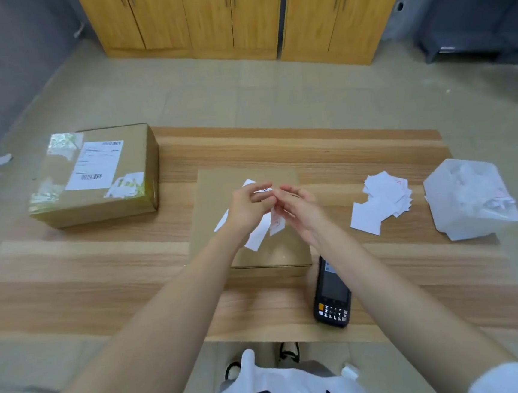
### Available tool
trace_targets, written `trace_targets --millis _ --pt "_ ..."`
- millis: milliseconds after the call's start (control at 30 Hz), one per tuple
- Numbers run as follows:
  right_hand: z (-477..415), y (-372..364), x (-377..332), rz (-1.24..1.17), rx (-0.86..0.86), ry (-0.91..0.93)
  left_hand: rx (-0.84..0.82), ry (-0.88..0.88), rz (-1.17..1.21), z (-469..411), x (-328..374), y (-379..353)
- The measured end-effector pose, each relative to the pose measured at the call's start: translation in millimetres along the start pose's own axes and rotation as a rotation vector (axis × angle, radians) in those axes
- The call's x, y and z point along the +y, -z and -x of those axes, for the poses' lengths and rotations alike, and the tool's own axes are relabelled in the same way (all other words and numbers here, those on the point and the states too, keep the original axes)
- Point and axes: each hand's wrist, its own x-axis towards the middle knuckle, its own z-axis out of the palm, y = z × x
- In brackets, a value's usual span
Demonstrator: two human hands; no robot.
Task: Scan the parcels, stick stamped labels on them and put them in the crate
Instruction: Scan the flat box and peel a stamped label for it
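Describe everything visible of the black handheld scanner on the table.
The handheld scanner is black, with a dark screen and white and orange keys at its near end. It lies face up on the wooden table, beside the plain cardboard box's near right corner. The right forearm partly hides its right edge.

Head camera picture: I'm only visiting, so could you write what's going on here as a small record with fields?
hands: left hand and right hand pinch a white label between them
under the hands: plain parcel, middle of the table
far left: second parcel, bearing a printed shipping sheet
by the right forearm: black handheld scanner, lying flat, untouched
right side: pile of loose labels, then a translucent plastic bag
crate: not in view
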Motion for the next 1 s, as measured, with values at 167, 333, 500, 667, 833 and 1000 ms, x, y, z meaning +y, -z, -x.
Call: trace_targets --millis 167,333,500,667,833,1000 --pt "8 -10 1 0.032 -0.005 0.023 -0.005 0.031 0.012 4 -1 12" --pt "11 -18 2 0.472 0.048 0.165 0.045 -0.040 -0.037 7 7 23" --pt "13 -13 -5 0.859 0.051 0.348 0.145 -0.103 -0.136 6 20 33" --pt "19 -14 -3 0.732 0.114 0.440 0.231 -0.138 -0.212 2 19 26" --pt "24 -11 -5 0.474 0.079 0.279 0.055 -0.126 -0.005 1 15 3" --pt "28 9 -12 0.350 0.135 0.219 -0.054 -0.132 0.005 0 12 -12"
